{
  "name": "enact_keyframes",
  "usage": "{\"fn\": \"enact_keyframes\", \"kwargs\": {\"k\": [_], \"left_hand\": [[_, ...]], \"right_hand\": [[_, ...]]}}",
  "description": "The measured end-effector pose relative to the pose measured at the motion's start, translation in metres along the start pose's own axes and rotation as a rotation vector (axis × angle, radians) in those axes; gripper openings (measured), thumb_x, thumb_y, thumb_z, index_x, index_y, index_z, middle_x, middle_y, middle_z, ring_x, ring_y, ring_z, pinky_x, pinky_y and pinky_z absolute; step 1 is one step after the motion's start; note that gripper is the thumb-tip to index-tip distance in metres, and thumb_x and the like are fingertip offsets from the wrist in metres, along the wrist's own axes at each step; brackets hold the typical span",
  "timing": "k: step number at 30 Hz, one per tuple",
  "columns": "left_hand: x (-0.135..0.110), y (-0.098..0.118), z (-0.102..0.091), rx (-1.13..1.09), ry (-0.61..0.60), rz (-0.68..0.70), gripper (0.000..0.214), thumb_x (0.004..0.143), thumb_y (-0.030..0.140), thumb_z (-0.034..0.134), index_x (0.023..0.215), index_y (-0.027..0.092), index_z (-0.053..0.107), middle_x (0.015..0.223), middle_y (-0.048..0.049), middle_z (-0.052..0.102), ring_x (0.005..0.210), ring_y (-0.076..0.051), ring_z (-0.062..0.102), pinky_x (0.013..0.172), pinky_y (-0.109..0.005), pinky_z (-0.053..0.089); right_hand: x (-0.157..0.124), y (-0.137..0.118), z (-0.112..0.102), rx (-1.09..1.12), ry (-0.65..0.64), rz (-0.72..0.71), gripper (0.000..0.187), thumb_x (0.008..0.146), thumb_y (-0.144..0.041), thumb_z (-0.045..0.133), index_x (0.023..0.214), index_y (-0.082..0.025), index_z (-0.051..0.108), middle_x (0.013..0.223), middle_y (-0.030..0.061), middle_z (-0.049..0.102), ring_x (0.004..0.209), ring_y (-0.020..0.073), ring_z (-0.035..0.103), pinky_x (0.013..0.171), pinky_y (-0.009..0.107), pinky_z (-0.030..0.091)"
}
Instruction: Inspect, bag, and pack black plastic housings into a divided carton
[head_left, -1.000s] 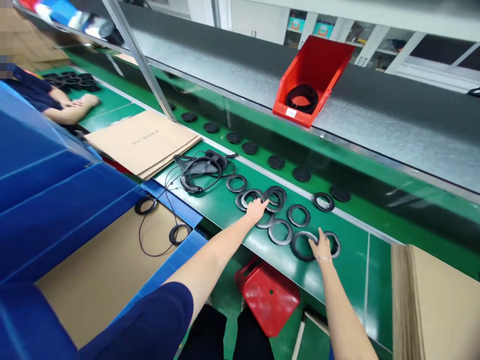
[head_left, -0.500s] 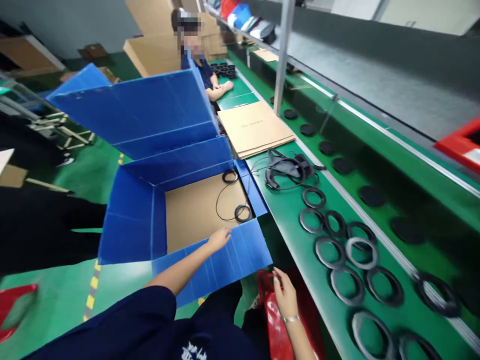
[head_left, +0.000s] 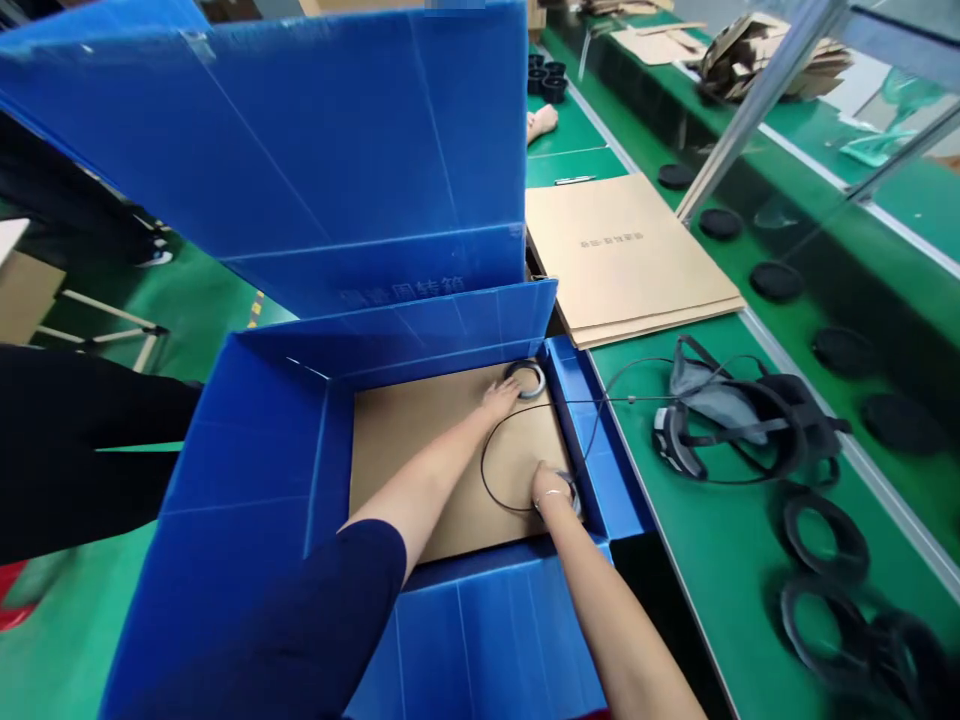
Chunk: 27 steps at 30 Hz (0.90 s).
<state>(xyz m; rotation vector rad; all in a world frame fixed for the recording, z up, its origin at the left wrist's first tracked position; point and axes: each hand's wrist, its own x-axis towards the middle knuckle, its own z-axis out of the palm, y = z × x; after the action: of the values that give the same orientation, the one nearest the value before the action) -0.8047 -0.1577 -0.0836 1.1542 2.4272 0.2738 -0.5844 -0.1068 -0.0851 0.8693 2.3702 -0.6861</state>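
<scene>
Both my hands reach into an open blue plastic box (head_left: 285, 450) lined with brown cardboard (head_left: 420, 440). My left hand (head_left: 501, 398) rests on the cardboard with its fingertips touching a black ring (head_left: 526, 378) at the far right corner. My right hand (head_left: 551, 485) is closed over a second black ring (head_left: 571, 492) at the near right corner. A thin black cable (head_left: 495, 450) loops between the two rings and runs out over the box wall toward a black headset (head_left: 742, 420) on the green table.
Flat cardboard sheets (head_left: 630, 255) lie beyond the headset. Several black rings (head_left: 825, 535) sit at the right on the green table (head_left: 712, 560); black discs (head_left: 776, 280) line the belt. Another person's hand (head_left: 541, 122) rests far back. The box's raised flap (head_left: 300, 150) blocks the view ahead.
My view swung left from the table to the box. Both hands left the table's rings and moved down into the box, each onto a ring.
</scene>
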Motion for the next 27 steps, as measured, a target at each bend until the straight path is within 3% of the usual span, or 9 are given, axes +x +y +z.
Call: {"fn": "enact_keyframes", "kwargs": {"k": [2,5,10,13,15,17,20,24,27], "left_hand": [[0.006,0.001,0.012,-0.016,-0.014,0.009,0.044,0.093,0.033,0.059,0.134,0.019,0.052,0.144,-0.0113,0.048,0.133,-0.030,0.045,0.112,-0.058,0.034],[-0.012,-0.004,0.020,-0.034,-0.011,-0.054,0.033,0.093,0.033,0.059,0.122,0.016,0.060,0.131,-0.0105,0.058,0.123,-0.027,0.054,0.105,-0.054,0.042],[-0.087,-0.030,-0.008,-0.059,0.106,-0.322,0.027,0.093,0.030,0.059,0.115,0.014,0.061,0.119,-0.0099,0.063,0.109,-0.023,0.062,0.096,-0.048,0.050],[-0.145,-0.019,-0.032,-0.099,0.202,-0.404,0.029,0.098,0.020,0.038,0.114,0.008,0.061,0.111,-0.0163,0.065,0.105,-0.025,0.063,0.091,-0.042,0.053],[-0.189,0.016,-0.035,-0.135,0.228,-0.337,0.035,0.099,0.021,0.032,0.116,0.011,0.061,0.108,-0.0145,0.066,0.105,-0.024,0.064,0.089,-0.036,0.054],[-0.236,0.069,-0.025,-0.173,0.215,-0.181,0.034,0.097,0.026,0.035,0.121,0.019,0.059,0.114,-0.0100,0.065,0.107,-0.023,0.063,0.092,-0.036,0.054],[-0.307,0.158,0.007,-0.245,0.100,0.288,0.041,0.093,0.026,0.041,0.131,0.023,0.056,0.113,-0.0097,0.067,0.109,-0.026,0.063,0.103,-0.044,0.048],[-0.371,0.268,0.046,-0.128,0.007,0.646,0.044,0.094,0.021,0.037,0.133,0.029,0.056,0.107,-0.0078,0.070,0.104,-0.026,0.065,0.108,-0.048,0.045],[-0.400,0.358,0.061,-0.036,-0.048,0.922,0.042,0.095,0.019,0.037,0.131,0.025,0.057,0.107,-0.0093,0.070,0.104,-0.025,0.065,0.111,-0.050,0.041]], "right_hand": [[0.004,0.001,0.005,0.046,-0.025,0.033,0.033,0.094,-0.036,0.057,0.113,-0.009,0.060,0.101,0.0066,0.063,0.096,0.0135,0.062,0.092,0.036,0.053],[-0.006,-0.002,0.002,0.184,0.032,-0.043,0.022,0.091,-0.027,0.059,0.103,-0.010,0.063,0.097,0.0073,0.064,0.095,0.0147,0.062,0.094,0.035,0.050],[-0.047,-0.006,-0.023,0.531,0.289,-0.260,0.025,0.091,-0.027,0.044,0.099,-0.013,0.064,0.107,0.0102,0.064,0.102,0.0156,0.060,0.094,0.028,0.048],[-0.095,0.000,-0.033,0.709,0.417,-0.291,0.040,0.095,-0.038,0.034,0.104,-0.012,0.063,0.107,0.0111,0.064,0.099,0.0153,0.060,0.088,0.027,0.050],[-0.138,0.007,-0.031,0.785,0.441,-0.302,0.044,0.096,-0.045,0.033,0.104,-0.013,0.063,0.102,0.0098,0.065,0.094,0.0143,0.061,0.084,0.025,0.050],[-0.185,0.016,-0.023,0.826,0.437,-0.304,0.045,0.096,-0.049,0.036,0.102,-0.015,0.065,0.098,0.0077,0.066,0.090,0.0131,0.062,0.082,0.023,0.050],[-0.255,0.043,-0.011,0.828,0.458,-0.202,0.044,0.091,-0.055,0.045,0.084,-0.015,0.064,0.085,0.0052,0.064,0.080,0.0124,0.059,0.075,0.022,0.048],[-0.354,0.115,-0.001,0.816,0.573,0.108,0.036,0.083,-0.050,0.057,0.078,-0.014,0.059,0.079,0.0033,0.060,0.072,0.0119,0.056,0.069,0.022,0.045],[-0.433,0.186,0.001,0.818,0.639,0.313,0.031,0.089,-0.043,0.049,0.085,-0.014,0.060,0.081,0.0034,0.063,0.073,0.0118,0.057,0.072,0.021,0.046]]}}
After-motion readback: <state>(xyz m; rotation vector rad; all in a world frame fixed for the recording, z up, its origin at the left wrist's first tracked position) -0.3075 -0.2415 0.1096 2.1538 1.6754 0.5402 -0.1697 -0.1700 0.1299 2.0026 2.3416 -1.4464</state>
